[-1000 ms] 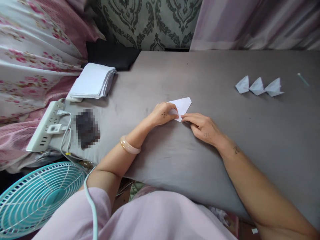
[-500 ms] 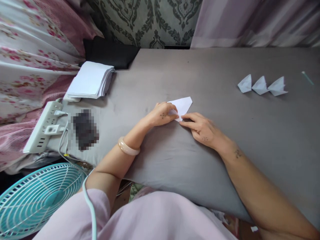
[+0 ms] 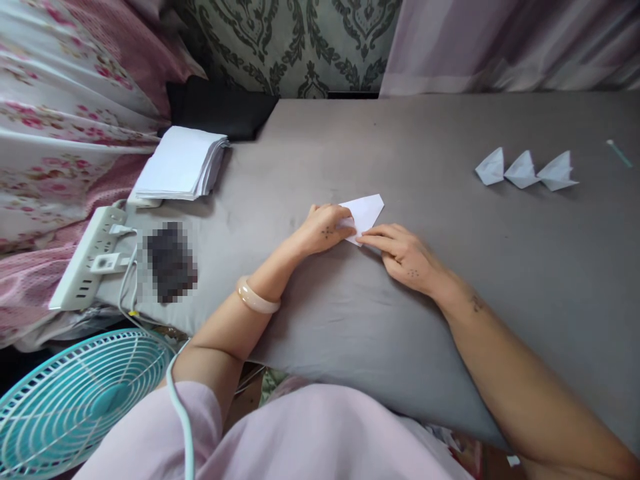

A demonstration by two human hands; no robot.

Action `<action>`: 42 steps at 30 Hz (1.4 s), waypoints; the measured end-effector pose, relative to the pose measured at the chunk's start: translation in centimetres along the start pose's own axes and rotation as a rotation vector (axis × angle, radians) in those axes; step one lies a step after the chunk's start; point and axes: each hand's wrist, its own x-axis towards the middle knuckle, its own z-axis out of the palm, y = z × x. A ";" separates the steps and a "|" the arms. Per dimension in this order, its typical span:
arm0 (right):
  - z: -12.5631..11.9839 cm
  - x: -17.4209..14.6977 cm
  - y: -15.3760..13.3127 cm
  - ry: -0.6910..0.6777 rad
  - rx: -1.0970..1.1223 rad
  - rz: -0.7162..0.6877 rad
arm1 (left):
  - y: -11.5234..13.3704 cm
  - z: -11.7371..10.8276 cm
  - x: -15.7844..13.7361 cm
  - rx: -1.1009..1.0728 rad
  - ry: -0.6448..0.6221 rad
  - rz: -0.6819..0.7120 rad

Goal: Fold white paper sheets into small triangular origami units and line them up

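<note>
A white folded paper (image 3: 367,212) lies on the grey cloth in front of me, one pointed end aimed away to the right. My left hand (image 3: 327,228) covers its left part, fingers curled over the paper and thumb pressed on it. At the near corner, my right hand (image 3: 404,257) has its fingertips together on the paper's edge. The fingers hide part of the folds. Three small folded paper shapes (image 3: 523,170) stand in a row at the far right.
A stack of white paper (image 3: 180,163) lies at the left, by a black cloth (image 3: 220,110). Closer in are a power strip (image 3: 87,260) with plugs and cables, and a blurred dark object (image 3: 171,261). A blue fan (image 3: 100,403) stands low left. A thin greenish stick (image 3: 620,154) lies far right.
My right fingertips have slid slightly left along the near corner of the paper. My left hand stays on it almost unmoved. The view has shifted a little.
</note>
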 end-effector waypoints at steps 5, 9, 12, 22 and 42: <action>-0.1 0.1 -0.6 -0.042 -0.104 0.006 | -0.1 0.1 -0.3 0.034 0.058 -0.073; -0.1 0.3 -0.7 -0.039 -0.115 0.008 | -0.3 0.2 -0.5 0.028 0.139 -0.182; -0.1 0.5 -0.5 -0.018 -0.104 0.009 | -0.4 0.3 -0.6 0.017 0.170 -0.224; 0.1 0.9 -0.1 0.041 -0.102 -0.050 | -0.7 0.9 -0.7 0.020 0.240 -0.238; -0.1 1.3 -0.3 -0.048 -0.104 0.011 | -4.9 -0.6 -2.7 0.394 0.315 -0.409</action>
